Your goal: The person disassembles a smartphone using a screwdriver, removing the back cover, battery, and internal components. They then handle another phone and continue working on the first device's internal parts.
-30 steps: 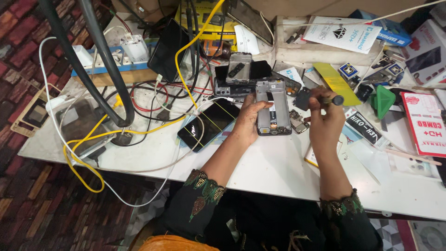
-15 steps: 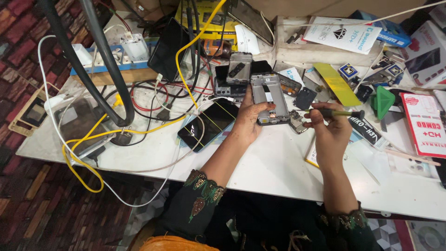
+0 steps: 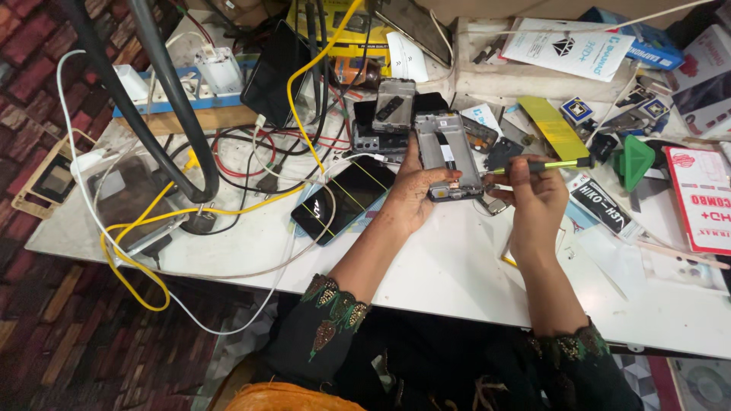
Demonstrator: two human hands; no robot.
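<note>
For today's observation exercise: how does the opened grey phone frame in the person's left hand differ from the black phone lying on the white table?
The opened grey phone frame shows bare inner parts, while the black phone shows a whole dark glass screen. The frame is gripped by the left hand and raised; the black phone lies flat on the white table. The frame points away from the person; the black phone lies diagonal. Both are slim rectangles.

The left hand [image 3: 415, 196] covers the lower left edge of the opened phone frame [image 3: 449, 156], the tip of the yellow-green screwdriver [image 3: 560, 164] in the right hand [image 3: 533, 202] is too small to make out, and the red package [image 3: 700, 199] runs off the right edge.
</note>
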